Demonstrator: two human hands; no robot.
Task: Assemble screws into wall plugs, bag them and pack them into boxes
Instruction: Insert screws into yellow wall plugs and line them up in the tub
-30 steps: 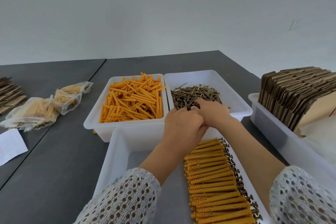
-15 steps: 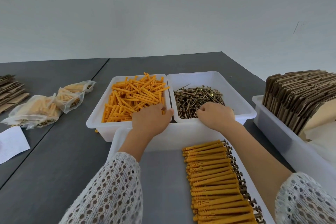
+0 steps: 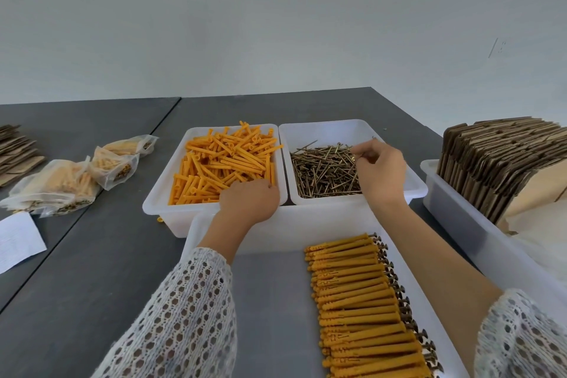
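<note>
While left hand (image 3: 250,202) dips curled fingers into the orange plugs (image 3: 224,163), grip unclear, right hand (image 3: 379,167) pinches a screw (image 3: 363,146) over the screws (image 3: 325,170) bin; finished plug+screw rows (image 3: 362,304) fill near tray (image 3: 214,239) on tabletop (image 3: 76,270).

My sleeves (image 3: 190,316): white open-knit lace, honeycomb holes | wall plugs (image 3: 227,163): bright orange | screws (image 3: 325,172): brassy bronze | bins (image 3: 159,202): translucent white | bench (image 3: 76,285): dark grey | flat boxes (image 3: 497,159): brown cardboard | bags (image 3: 58,187): clear, pale orange inside | wall (image 3: 276,24): pale grey-white | paper slip (image 3: 18,239): white
</note>
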